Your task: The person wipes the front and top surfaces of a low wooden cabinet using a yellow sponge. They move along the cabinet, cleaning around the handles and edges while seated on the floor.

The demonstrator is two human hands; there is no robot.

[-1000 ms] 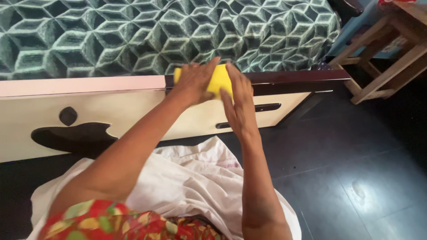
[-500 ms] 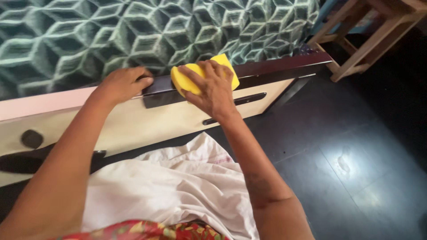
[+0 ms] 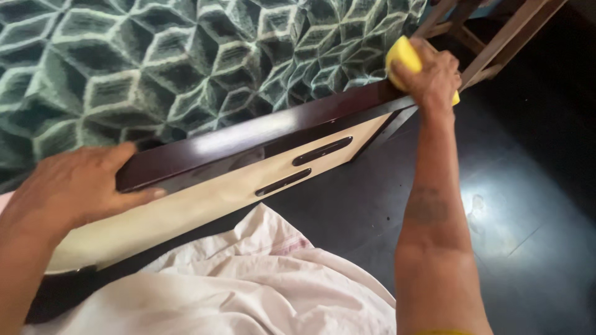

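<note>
Rightward along the bed rail (image 3: 261, 133) went the right hand (image 3: 430, 77), gripping a half-hidden sponge (image 3: 402, 54); left hand (image 3: 74, 183) rests flat, open, on the rail.

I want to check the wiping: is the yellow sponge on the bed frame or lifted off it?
On it. The right hand presses the yellow sponge onto the far end of the dark rail.
</note>
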